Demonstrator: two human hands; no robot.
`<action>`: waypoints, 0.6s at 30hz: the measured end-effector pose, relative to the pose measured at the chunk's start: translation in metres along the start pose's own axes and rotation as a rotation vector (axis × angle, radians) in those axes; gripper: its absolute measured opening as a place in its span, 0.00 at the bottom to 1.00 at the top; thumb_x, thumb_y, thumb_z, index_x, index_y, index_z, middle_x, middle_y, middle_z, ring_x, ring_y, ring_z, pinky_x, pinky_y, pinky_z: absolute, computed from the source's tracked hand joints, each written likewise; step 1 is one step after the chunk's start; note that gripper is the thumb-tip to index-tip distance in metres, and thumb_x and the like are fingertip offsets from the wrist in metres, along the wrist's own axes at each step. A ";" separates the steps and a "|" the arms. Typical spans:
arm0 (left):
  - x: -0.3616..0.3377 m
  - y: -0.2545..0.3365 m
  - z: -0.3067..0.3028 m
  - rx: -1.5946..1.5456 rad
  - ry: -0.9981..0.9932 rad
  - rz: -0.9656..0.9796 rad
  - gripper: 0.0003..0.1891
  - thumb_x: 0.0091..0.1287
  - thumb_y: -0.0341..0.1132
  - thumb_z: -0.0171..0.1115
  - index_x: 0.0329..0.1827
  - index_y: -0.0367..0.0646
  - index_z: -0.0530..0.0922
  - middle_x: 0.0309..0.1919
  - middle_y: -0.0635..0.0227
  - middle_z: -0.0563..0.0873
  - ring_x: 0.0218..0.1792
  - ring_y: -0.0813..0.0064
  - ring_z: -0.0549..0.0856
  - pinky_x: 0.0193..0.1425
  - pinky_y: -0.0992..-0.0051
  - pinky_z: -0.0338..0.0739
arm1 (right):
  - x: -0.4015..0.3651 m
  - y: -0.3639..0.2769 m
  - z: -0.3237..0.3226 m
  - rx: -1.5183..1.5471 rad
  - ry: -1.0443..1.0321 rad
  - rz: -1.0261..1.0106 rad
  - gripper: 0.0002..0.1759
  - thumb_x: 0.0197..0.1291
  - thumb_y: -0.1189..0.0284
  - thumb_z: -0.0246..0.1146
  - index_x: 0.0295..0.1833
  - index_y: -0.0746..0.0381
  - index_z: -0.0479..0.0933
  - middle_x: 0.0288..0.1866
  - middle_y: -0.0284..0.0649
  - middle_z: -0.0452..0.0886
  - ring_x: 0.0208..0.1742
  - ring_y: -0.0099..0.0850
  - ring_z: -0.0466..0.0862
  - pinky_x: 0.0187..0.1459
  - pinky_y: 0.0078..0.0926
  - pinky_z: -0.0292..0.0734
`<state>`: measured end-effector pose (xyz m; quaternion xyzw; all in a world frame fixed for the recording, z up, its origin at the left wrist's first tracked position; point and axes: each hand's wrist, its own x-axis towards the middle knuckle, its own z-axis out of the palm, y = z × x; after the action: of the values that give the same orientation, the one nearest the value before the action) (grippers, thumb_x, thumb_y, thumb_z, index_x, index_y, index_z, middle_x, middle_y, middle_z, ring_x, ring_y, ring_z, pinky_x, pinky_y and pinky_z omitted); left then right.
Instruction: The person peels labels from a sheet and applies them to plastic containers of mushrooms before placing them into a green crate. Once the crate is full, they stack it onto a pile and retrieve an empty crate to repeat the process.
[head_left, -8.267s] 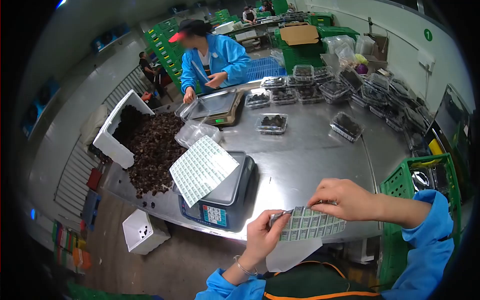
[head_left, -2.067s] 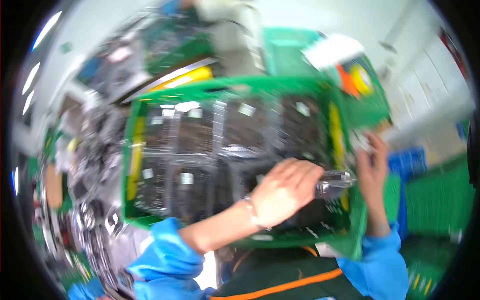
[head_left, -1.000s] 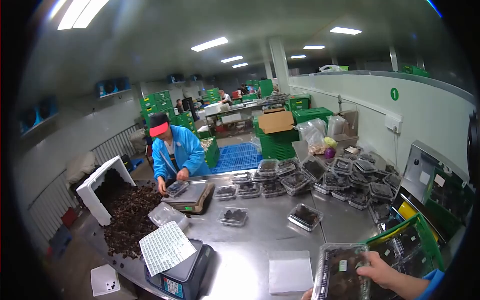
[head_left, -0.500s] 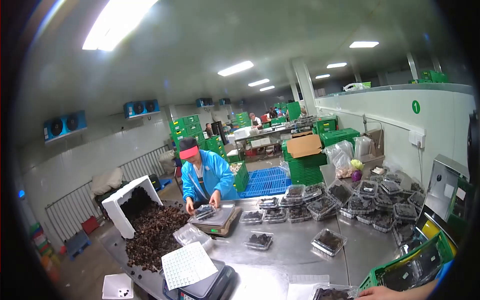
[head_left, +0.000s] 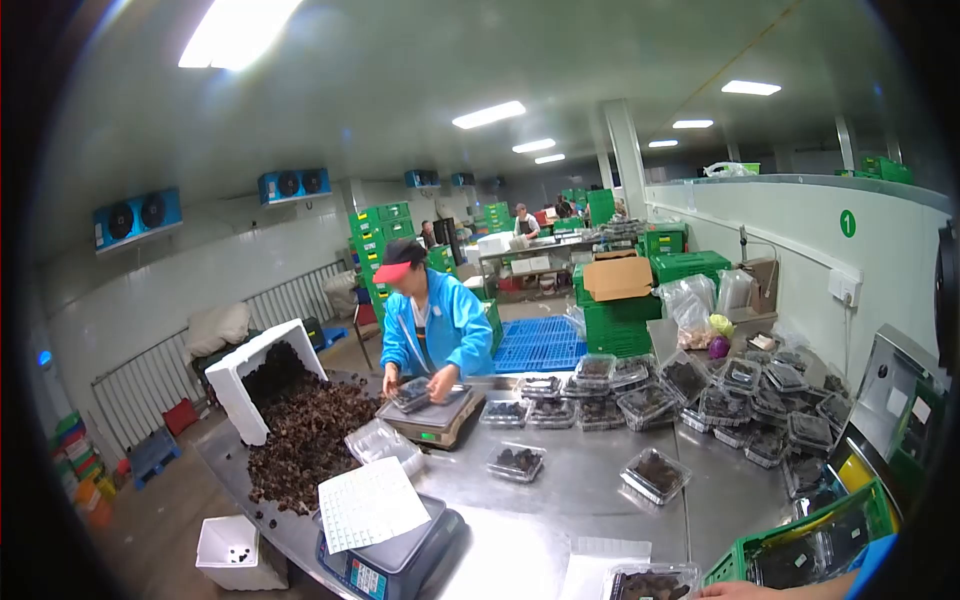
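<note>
My right hand reaches in from the bottom right corner, cut off by the frame edge. Its fingertips are at the right side of a clear plastic box of dark, wrinkled pieces that look like wood ear mushrooms. Too little of the fingers shows to tell whether they grip it. Just behind that hand stands a green crate with filled clear boxes in it. White paper lies beside the box, on the steel table. My left hand is out of view.
Across the table, a co-worker in blue handles a filled box on a scale. A white foam box spills loose dark mushrooms. A nearer scale bears a label sheet. Filled boxes are piled at right.
The view has shifted slightly. The co-worker's head has turned towards the left side of the view, and their hands remain at the box on the scale. My right hand stays beside the near box.
</note>
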<state>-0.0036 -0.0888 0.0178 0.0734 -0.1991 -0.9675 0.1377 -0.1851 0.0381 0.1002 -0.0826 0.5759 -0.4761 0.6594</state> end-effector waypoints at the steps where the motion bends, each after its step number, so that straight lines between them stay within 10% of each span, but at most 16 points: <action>1: 0.000 0.000 0.000 -0.004 -0.004 0.000 0.36 0.58 0.55 0.52 0.67 0.50 0.56 0.66 0.60 0.58 0.64 0.57 0.61 0.63 0.56 0.60 | 0.001 -0.001 0.000 0.002 -0.003 -0.001 0.10 0.53 0.71 0.62 0.41 0.60 0.73 0.31 0.34 0.76 0.28 0.25 0.76 0.28 0.24 0.73; 11: -0.004 -0.015 0.006 -0.159 -0.091 -0.013 0.36 0.58 0.56 0.51 0.67 0.50 0.57 0.66 0.59 0.58 0.64 0.57 0.61 0.63 0.56 0.60 | -0.017 -0.021 0.023 -0.092 -0.063 -0.180 0.08 0.52 0.70 0.63 0.34 0.60 0.72 0.27 0.35 0.76 0.21 0.23 0.73 0.22 0.20 0.69; 14: -0.006 -0.022 0.012 -0.284 -0.195 -0.057 0.36 0.58 0.56 0.51 0.67 0.50 0.57 0.66 0.59 0.58 0.64 0.57 0.61 0.63 0.55 0.60 | -0.005 -0.026 0.031 -0.398 -0.059 -0.320 0.14 0.54 0.72 0.58 0.46 0.64 0.67 0.31 0.37 0.73 0.15 0.23 0.70 0.16 0.18 0.66; 15: -0.006 -0.024 0.014 -0.345 -0.246 -0.085 0.36 0.58 0.56 0.51 0.67 0.50 0.57 0.66 0.59 0.58 0.64 0.57 0.61 0.63 0.55 0.60 | -0.012 -0.054 0.025 -0.876 -0.175 -0.176 0.28 0.55 0.66 0.60 0.60 0.64 0.61 0.43 0.42 0.75 0.46 0.32 0.75 0.43 0.24 0.73; 17: -0.005 -0.029 0.016 -0.493 -0.339 -0.174 0.36 0.57 0.56 0.51 0.67 0.50 0.58 0.66 0.59 0.59 0.64 0.56 0.61 0.63 0.55 0.60 | -0.005 -0.060 0.002 -1.379 -0.125 -0.870 0.25 0.59 0.63 0.56 0.59 0.63 0.63 0.51 0.42 0.71 0.51 0.32 0.71 0.42 0.24 0.73; 18: -0.002 -0.032 0.016 -0.537 -0.376 -0.216 0.36 0.57 0.57 0.51 0.67 0.50 0.58 0.66 0.59 0.59 0.64 0.56 0.61 0.63 0.55 0.60 | 0.000 -0.056 -0.013 -1.424 0.056 -0.872 0.30 0.58 0.60 0.56 0.62 0.63 0.59 0.55 0.44 0.67 0.54 0.34 0.69 0.46 0.28 0.72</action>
<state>-0.0123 -0.0538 0.0194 -0.1245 0.0496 -0.9909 0.0097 -0.2255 0.0139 0.1331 -0.6834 0.6716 -0.2127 0.1915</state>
